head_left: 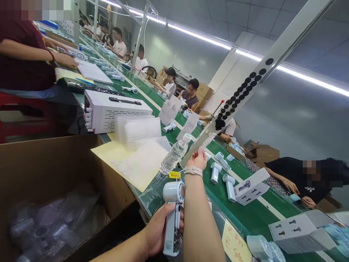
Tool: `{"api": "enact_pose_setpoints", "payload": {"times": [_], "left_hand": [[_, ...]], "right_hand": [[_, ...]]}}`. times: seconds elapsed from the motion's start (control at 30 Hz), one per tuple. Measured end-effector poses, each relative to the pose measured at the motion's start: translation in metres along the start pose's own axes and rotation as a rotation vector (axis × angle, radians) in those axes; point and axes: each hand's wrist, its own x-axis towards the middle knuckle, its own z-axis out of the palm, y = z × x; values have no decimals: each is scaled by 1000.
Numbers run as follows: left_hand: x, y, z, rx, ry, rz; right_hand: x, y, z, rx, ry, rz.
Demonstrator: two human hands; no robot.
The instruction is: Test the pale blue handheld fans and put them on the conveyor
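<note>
My left hand (158, 231) is closed around the handle of a white handheld fan (173, 211), holding it upright over the near edge of the green conveyor belt (245, 214). My right hand (197, 159) reaches forward and grips the low end of a long white strip (245, 89) dotted with black round pads. A light watch band circles that wrist. A clear water bottle (174, 154) leans just left of my right hand.
A brown cardboard box (54, 174) of plastic-bagged parts sits at my left. Yellow sheets (131, 163), bubble wrap and a white power supply (114, 109) lie beyond it. More white fans (220, 171) and printed cartons (251, 185) lie on the belt. Several co-workers sit along the far side.
</note>
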Motion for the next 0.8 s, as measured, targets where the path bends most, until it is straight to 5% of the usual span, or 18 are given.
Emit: {"api": "enact_pose_setpoints", "payload": {"times": [0.53,0.67,0.8], "left_hand": [[0,7,20,173,121,73],[2,10,26,248,146,33],[2,13,26,226,154,8]], "right_hand": [[16,-8,-4,-384,-62,-60],[34,-25,-48,-621,-111,-85],[60,-59,-129,-850,7,-124]]}}
